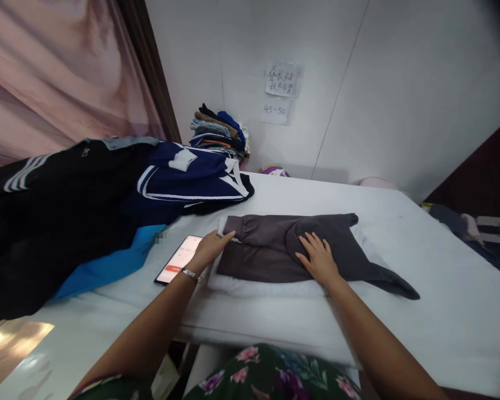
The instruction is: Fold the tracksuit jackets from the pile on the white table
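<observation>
The dark grey garment (270, 261) lies flat on the white table (437, 278) in front of the person, its long axis running left to right. The right hand (320, 258) rests palm down on it, fingers loosely spread. The left hand (208, 250) is at the garment's left end, thumb lying over the edge — whether the fingers pinch the cloth cannot be told.

Good work here probably means pressing lightly with the right palm, so the layers don't creep, while the left squares that end. The tapering piece at the far right likely needs straightening too, and the phone (179, 260) — just beside the left wrist — calls for care.
</observation>
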Available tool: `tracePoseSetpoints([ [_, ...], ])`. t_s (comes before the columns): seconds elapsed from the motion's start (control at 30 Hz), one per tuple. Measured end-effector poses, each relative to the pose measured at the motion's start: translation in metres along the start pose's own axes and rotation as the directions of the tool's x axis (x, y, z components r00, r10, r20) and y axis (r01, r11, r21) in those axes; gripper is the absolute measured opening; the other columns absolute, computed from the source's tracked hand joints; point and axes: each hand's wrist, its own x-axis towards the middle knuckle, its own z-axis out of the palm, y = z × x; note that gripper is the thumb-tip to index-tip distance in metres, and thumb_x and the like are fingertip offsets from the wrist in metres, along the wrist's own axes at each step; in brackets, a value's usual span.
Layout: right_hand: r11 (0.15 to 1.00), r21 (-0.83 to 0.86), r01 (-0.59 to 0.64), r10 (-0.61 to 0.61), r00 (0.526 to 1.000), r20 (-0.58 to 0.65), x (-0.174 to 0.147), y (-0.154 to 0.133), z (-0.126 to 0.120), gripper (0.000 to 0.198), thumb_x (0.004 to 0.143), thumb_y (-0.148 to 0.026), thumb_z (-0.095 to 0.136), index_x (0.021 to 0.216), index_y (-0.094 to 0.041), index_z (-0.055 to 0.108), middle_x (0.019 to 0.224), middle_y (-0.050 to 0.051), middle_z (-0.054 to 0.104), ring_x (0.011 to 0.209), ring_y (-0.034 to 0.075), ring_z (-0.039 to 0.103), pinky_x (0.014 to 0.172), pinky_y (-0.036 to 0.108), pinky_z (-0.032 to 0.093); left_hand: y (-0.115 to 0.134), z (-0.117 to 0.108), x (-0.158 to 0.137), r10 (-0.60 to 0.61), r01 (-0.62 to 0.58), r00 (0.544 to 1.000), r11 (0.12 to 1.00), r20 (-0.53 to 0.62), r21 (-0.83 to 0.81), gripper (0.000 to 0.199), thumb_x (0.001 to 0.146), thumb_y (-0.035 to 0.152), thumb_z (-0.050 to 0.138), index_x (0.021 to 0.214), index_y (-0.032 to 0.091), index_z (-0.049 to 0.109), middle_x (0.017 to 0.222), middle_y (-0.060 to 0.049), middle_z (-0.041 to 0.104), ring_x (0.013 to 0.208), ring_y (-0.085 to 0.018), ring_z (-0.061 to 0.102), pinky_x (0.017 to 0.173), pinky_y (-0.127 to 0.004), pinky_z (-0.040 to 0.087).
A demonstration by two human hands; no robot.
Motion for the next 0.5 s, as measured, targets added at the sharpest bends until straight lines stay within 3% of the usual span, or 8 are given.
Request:
tracePoseSetpoints([
  [0.13,0.999,0.036,-0.025,0.024,0.999,0.021,0.003,-0.004,-0.007,0.051,0.095,-0.046,0.044,0.14,-0.021,0.049,0.149,0.011,0.043,0.141,0.031,0.031,0.112,0.057,0.022,0.001,0.008,-0.004,0.048,-0.043,0.998,0.991,0.043,-0.128,0.043,0.073,0.054,0.065,0.097,0.019,0.067,0.096,-0.009,0.074,0.093,-0.027,0.067,0.078,-0.033,0.049],
  [0.3,0.998,0.055,-0.027,0.03,0.998,-0.059,0.013,-0.014,-0.018,0.052,0.095,-0.047,0.044,0.141,-0.021,0.048,0.155,0.012,0.034,0.144,0.032,0.025,0.113,0.06,0.019,-0.004,0.017,-0.006,-0.036,0.041,0.999,0.966,0.026,-0.254,0.034,0.072,0.038,0.068,0.099,0.017,0.065,0.096,-0.009,0.074,0.085,-0.024,0.069,0.072,-0.031,0.051],
  [0.5,0.999,0.007,0.038,-0.038,0.995,0.089,0.015,-0.024,-0.012,0.051,0.093,-0.044,0.049,0.139,-0.021,0.05,0.15,0.012,0.042,0.14,0.032,0.032,0.113,0.058,0.019,-0.009,0.019,-0.002,-0.158,0.146,0.987,0.923,-0.005,-0.355,0.045,0.062,0.041,0.076,0.098,0.016,0.065,0.09,-0.01,0.074,0.083,-0.027,0.069,0.07,-0.033,0.052],
])
